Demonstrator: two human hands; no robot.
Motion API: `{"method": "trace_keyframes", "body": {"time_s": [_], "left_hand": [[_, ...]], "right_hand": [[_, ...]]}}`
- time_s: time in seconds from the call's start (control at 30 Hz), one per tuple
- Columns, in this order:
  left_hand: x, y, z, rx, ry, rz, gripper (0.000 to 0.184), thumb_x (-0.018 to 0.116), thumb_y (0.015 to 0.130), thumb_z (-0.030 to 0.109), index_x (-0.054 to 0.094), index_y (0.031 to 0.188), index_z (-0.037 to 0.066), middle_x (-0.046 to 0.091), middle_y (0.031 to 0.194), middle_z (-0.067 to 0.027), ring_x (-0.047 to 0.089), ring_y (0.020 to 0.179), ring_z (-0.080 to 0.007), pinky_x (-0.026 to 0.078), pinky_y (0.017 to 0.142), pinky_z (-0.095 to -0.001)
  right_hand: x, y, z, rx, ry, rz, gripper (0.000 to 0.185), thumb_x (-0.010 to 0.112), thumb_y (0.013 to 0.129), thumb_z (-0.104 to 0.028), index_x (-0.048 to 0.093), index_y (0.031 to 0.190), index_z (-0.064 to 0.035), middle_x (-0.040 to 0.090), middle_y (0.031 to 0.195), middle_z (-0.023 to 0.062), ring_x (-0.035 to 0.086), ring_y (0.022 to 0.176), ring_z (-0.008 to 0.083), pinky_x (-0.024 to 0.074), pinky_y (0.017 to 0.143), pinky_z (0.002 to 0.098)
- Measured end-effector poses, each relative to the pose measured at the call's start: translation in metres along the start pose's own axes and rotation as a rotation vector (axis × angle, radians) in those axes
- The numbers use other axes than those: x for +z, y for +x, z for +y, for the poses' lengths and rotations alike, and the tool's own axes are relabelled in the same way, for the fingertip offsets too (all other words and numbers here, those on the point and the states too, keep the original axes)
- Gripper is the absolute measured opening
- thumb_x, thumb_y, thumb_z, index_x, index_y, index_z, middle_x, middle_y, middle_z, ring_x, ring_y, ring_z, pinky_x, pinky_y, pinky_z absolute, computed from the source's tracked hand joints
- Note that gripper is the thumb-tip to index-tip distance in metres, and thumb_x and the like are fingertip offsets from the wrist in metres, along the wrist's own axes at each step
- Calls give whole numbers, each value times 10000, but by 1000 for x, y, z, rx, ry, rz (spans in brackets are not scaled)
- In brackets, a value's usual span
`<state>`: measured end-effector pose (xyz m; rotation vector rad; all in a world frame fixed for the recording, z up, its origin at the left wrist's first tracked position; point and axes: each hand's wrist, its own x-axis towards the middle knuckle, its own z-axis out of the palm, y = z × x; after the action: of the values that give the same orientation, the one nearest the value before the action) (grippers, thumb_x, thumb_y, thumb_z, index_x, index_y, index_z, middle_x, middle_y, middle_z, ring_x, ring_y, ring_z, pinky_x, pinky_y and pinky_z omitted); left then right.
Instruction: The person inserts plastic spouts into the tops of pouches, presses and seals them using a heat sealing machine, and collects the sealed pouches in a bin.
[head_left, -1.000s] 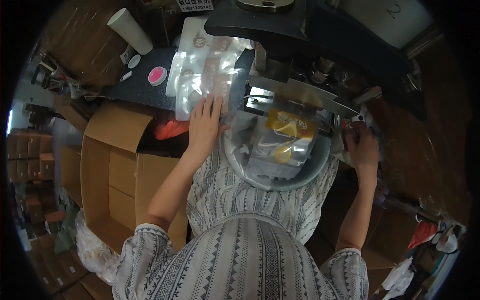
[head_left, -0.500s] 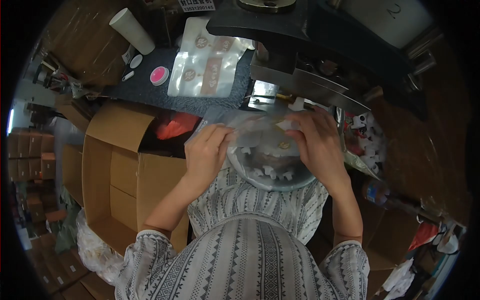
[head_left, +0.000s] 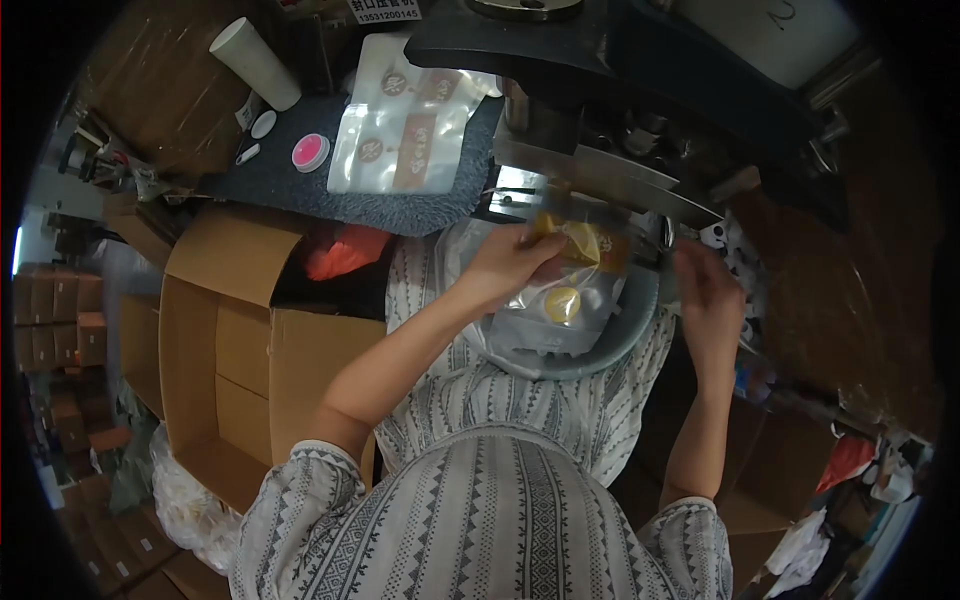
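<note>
My left hand (head_left: 512, 265) is closed on a clear plastic pouch (head_left: 590, 275) with gold and yellow print, held above a basin (head_left: 640, 325) on my lap. Clear film covers part of the basin, and small white pieces show dimly under the pouch. Off to the right, my right hand (head_left: 712, 295) is raised beside a heap of small white plastic fittings (head_left: 745, 260). Its fingers are bent and blurred, and whether they hold anything does not show.
A dark press-like machine (head_left: 620, 100) stands in front of me. Silvery printed pouches (head_left: 400, 130), a pink-topped round container (head_left: 311, 152) and a white cup (head_left: 255, 65) rest on a grey cloth (head_left: 440, 208). An open cardboard box (head_left: 225, 350) is at my left.
Both hands were together over the basin. My left hand has moved right and now holds the pouch, while my right hand has gone right, to the white fittings.
</note>
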<state>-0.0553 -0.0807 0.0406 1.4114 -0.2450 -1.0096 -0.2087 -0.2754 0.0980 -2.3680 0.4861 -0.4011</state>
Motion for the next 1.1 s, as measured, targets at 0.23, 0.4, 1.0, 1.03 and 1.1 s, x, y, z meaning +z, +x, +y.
{"method": "trace_keyframes", "body": {"time_s": [0.23, 0.4, 1.0, 1.03, 1.1], "left_hand": [[-117, 21, 51, 518, 831, 535, 407, 552, 918, 359, 627, 1096, 1, 636, 1019, -154, 603, 943, -250, 467, 810, -388], [-188, 61, 11, 423, 1505, 807, 753, 474, 886, 561, 352, 1398, 23, 273, 1459, -272, 210, 1342, -502, 121, 1082, -597], [-81, -62, 3, 619, 1224, 712, 164, 648, 802, 81, 646, 965, 71, 628, 879, -120, 615, 768, -315, 471, 657, -382], [-70, -67, 7, 722, 1215, 749, 98, 647, 793, 77, 656, 891, 77, 627, 787, -102, 616, 689, -318, 468, 578, -382], [-51, -76, 16, 761, 1202, 715, 95, 648, 793, 68, 657, 887, 75, 629, 787, -99, 619, 681, -310, 470, 571, -372]], "right_hand": [[-1, 21, 69, 75, -396, 177, 256, 564, 849, -66, 591, 1103, -58, 555, 1164, 170, 579, 988, 388, 474, 826, 448], [-4, 19, 67, 95, -346, 158, 260, 555, 828, -24, 591, 1084, -58, 545, 1174, 168, 578, 990, 387, 476, 829, 445], [-16, 1, 19, 257, 371, 140, 110, 651, 832, -55, 605, 924, -18, 686, 917, 123, 671, 746, 188, 506, 652, 287], [-7, 1, -4, 229, 577, 39, 110, 655, 830, -33, 584, 908, 1, 684, 949, 118, 650, 723, 150, 514, 638, 257], [14, 3, -39, 193, 783, -64, 118, 659, 829, -11, 564, 892, 19, 682, 982, 113, 630, 700, 113, 522, 623, 227]]}}
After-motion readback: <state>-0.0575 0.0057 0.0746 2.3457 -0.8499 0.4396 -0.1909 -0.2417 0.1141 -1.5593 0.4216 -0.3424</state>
